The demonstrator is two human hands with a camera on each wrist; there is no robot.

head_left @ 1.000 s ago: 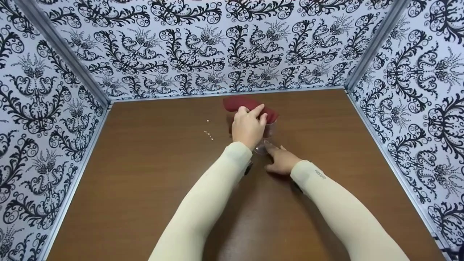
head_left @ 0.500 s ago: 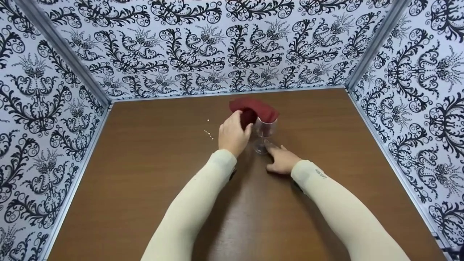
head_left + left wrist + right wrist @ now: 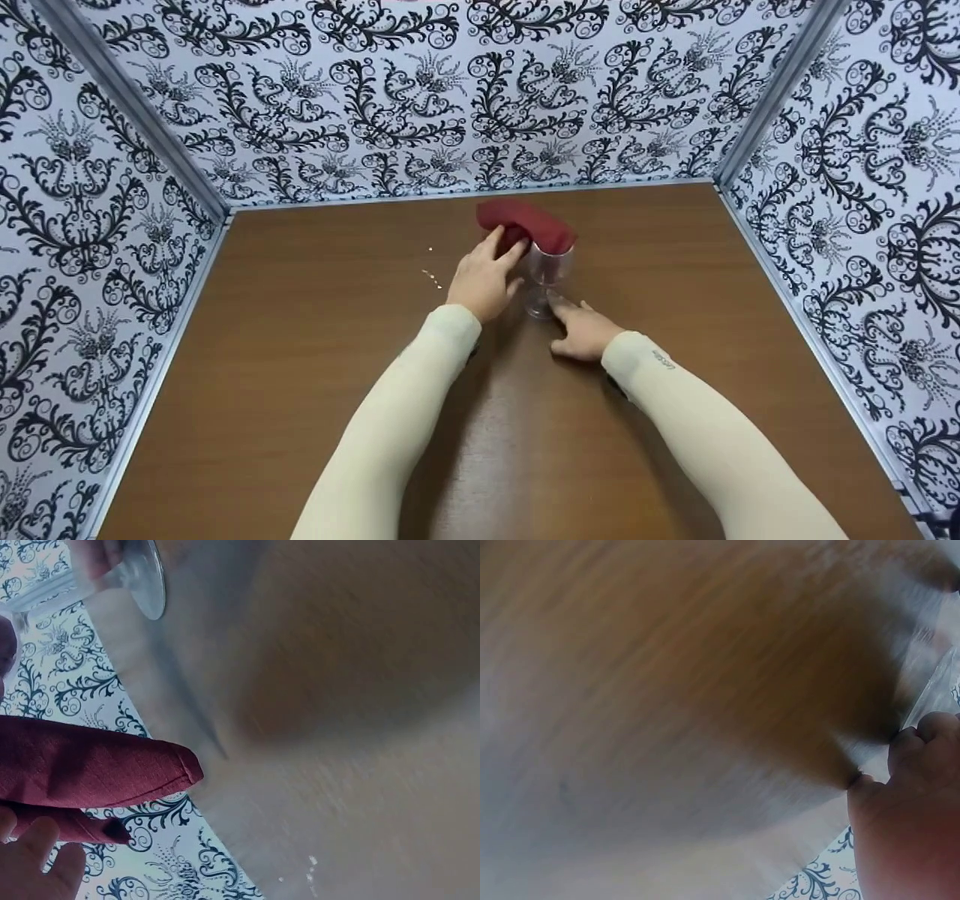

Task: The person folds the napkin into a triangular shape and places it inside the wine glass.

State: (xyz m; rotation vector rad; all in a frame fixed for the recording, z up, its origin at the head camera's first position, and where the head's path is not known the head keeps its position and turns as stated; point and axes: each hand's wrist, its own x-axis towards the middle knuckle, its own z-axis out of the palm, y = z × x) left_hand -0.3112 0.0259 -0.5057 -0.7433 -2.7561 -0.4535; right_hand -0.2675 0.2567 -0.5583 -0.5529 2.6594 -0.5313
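Observation:
A stemmed clear glass (image 3: pixel 550 268) stands upright on the wooden table with a folded dark red cloth napkin (image 3: pixel 525 219) in its mouth. The napkin's free part droops over to the left. My left hand (image 3: pixel 484 281) touches this drooping part with extended fingers, its thumb apart from the cloth. In the left wrist view the napkin (image 3: pixel 90 765) hangs in folds above the fingertips (image 3: pixel 39 836), and the glass's round foot (image 3: pixel 150 585) shows at the top. My right hand (image 3: pixel 586 330) rests on the table, its extended fingers touching the foot of the glass.
Several small pale crumbs or flecks (image 3: pixel 431 277) lie on the brown table (image 3: pixel 315 360) left of the glass. Black-and-white patterned walls (image 3: pixel 405 97) with grey metal edging enclose the back and both sides.
My left hand has moved from above the napkin and glass to their left, onto the drooping cloth, then its fingers have straightened. The right hand stays at the glass's foot.

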